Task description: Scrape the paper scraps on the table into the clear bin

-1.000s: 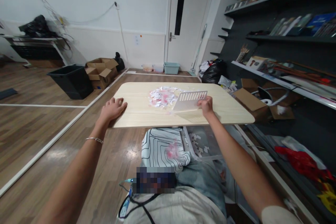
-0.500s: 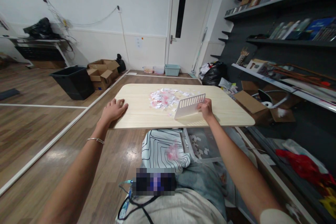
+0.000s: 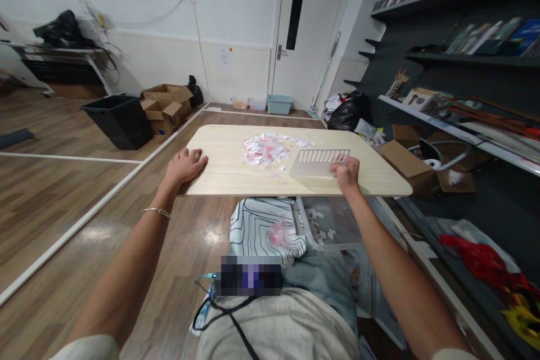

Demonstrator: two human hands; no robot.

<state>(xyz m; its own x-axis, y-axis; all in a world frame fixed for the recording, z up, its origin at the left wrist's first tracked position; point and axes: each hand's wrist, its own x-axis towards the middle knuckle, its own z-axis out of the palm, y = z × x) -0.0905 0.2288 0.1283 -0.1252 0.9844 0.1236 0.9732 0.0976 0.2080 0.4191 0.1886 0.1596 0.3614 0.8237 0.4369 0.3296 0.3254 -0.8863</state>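
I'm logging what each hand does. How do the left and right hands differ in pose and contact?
The left hand lies flat, palm down, on the table, holding nothing; the right hand grips the white slotted panel. The left hand is apart from the paper scraps; the right hand's panel is beside them. The left wrist wears a bracelet; the right shows none. Both are at the table's near edge.

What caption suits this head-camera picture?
Right hand holds a slotted panel beside paper scraps on a table; left hand on its edge.
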